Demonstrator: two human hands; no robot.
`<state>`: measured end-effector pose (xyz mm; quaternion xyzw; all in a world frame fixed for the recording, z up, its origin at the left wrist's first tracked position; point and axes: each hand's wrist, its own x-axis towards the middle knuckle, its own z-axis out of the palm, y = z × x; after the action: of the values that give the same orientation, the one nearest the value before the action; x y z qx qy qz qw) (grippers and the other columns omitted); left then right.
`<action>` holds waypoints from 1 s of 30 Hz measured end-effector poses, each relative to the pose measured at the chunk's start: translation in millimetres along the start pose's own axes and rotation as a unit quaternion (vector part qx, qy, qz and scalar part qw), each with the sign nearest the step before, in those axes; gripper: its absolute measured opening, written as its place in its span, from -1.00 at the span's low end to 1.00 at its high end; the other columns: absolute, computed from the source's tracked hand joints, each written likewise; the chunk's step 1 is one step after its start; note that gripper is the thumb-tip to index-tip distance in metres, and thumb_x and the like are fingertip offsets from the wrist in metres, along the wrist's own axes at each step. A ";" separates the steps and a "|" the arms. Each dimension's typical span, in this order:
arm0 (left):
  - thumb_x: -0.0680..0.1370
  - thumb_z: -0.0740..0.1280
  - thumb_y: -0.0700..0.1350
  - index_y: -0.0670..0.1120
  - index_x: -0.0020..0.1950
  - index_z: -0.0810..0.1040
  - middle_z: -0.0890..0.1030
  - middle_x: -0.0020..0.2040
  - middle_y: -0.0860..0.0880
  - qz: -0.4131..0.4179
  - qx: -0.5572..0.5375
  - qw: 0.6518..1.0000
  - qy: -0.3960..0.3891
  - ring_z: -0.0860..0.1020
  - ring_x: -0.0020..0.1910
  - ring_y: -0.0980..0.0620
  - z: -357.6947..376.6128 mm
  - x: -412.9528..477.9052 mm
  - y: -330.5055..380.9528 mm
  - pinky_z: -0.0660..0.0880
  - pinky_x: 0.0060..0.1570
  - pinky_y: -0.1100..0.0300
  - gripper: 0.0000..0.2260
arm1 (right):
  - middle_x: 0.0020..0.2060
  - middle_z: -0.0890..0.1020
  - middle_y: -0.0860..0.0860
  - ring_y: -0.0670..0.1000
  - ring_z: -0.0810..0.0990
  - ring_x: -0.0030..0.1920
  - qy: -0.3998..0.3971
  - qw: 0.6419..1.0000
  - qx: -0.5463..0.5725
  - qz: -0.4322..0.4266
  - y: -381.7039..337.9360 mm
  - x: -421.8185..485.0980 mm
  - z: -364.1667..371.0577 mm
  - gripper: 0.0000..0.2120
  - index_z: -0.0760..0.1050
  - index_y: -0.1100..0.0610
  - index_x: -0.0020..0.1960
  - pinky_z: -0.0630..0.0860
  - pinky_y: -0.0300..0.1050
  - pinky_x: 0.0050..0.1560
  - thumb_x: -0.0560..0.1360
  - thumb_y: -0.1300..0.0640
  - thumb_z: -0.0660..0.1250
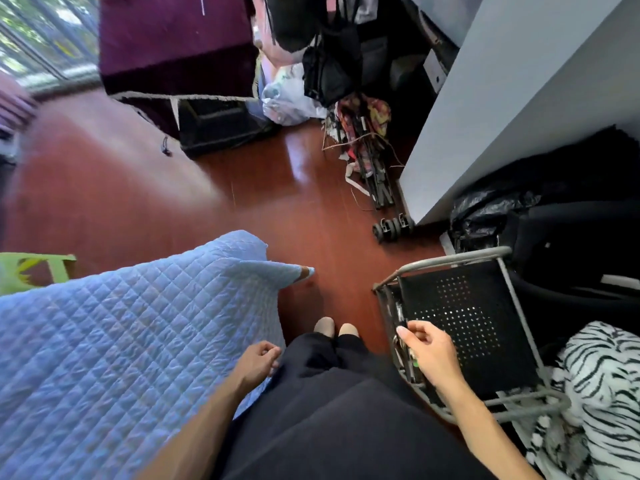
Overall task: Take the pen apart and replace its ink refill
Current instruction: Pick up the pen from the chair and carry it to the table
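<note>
Several pens [401, 317], dark and silvery, lie along the left edge of a black perforated chair seat [474, 306] at the lower right. A small green part [416, 364] shows among them, just under my palm. My right hand [427, 351] reaches over these pens, its thumb tip touching the dark one and its fingers curled above. Whether it grips a pen is hidden. My left hand [258, 363] rests loosely curled against my thigh at the edge of a blue quilt [114, 334], with nothing visible in it.
The chair has a grey metal frame [453, 259]. A zebra-print blanket [602, 393] lies right of it, with black bags [491, 209] behind. A grey cabinet wall [491, 109], a folded stroller [374, 161] and piled bags stand beyond. Red-brown floor [138, 185] spreads left.
</note>
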<state>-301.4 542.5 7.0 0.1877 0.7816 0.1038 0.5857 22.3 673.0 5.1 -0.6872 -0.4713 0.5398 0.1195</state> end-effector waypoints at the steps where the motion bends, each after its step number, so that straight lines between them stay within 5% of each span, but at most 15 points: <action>1: 0.71 0.23 -0.17 -0.17 -0.09 0.53 0.56 -0.24 -0.12 0.002 -0.017 1.000 0.004 0.47 -0.33 -0.02 -3.4 -2.0 -2.1 0.39 -0.29 0.17 -0.80 | -0.06 0.71 -0.11 -0.14 0.66 0.01 -0.008 1.000 -0.002 -0.004 -6.4 3.7 3.9 -0.91 0.65 -0.03 0.03 0.51 -0.29 -0.04 0.57 0.08 0.54; 9: 0.70 0.24 -0.21 -0.22 -0.12 0.47 0.51 -0.25 -0.15 -0.064 -0.065 0.995 0.039 0.45 -0.37 0.03 -35.4 3.2 -41.3 0.40 -0.31 0.23 -0.80 | -0.12 0.70 -0.07 -0.20 0.61 -0.10 -0.054 0.997 -0.031 -0.048 -78.8 47.1 45.8 -0.89 0.66 0.11 0.05 0.49 -0.49 -0.17 0.56 0.18 0.55; 15: 0.66 0.29 -0.26 -0.17 -0.22 0.56 0.55 -0.27 -0.07 -0.067 -0.021 0.996 0.062 0.47 -0.26 0.04 -79.1 36.2 -40.8 0.34 -0.29 0.28 -0.75 | -0.08 0.74 0.07 -0.04 0.66 -0.09 -0.066 0.996 -0.028 -0.055 -149.8 89.6 77.6 -0.90 0.64 0.01 -0.02 0.51 -0.31 -0.12 0.57 0.15 0.55; 19: 0.65 0.29 -0.25 -0.14 -0.26 0.53 0.53 -0.28 -0.06 -0.060 -0.021 0.996 0.059 0.44 -0.25 0.05 -115.6 68.4 -12.3 0.32 -0.25 0.17 -0.73 | -0.03 0.75 0.10 0.06 0.70 0.01 -0.053 0.997 -0.022 -0.052 -200.2 122.3 98.8 -0.91 0.65 0.03 0.02 0.58 -0.12 0.04 0.57 0.12 0.55; 24: 0.65 0.25 -0.27 -0.06 -0.41 0.41 0.45 -0.52 0.07 -0.031 -0.035 0.998 0.047 0.38 -0.53 0.16 -161.9 113.7 43.6 0.30 -0.44 0.31 -0.59 | -0.07 0.73 -0.04 -0.08 0.69 0.02 -0.042 0.997 -0.026 -0.063 -259.6 160.8 119.7 -0.91 0.62 -0.04 0.02 0.53 -0.25 -0.01 0.59 0.06 0.53; 30: 0.64 0.28 -0.22 -0.15 -0.24 0.52 0.54 -0.34 -0.10 -0.003 -0.123 0.988 0.089 0.49 -0.33 -0.01 -229.3 162.4 134.7 0.43 -0.26 0.17 -0.76 | 0.00 0.74 0.07 0.05 0.70 0.07 -0.067 0.996 -0.036 -0.053 -326.9 218.4 145.1 -0.87 0.65 0.07 0.12 0.54 -0.18 0.03 0.61 0.06 0.50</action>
<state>-536.7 745.4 -16.8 0.1014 0.8126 0.2135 0.5327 -277.2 964.9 31.3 -0.6271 -0.5330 0.5606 0.0913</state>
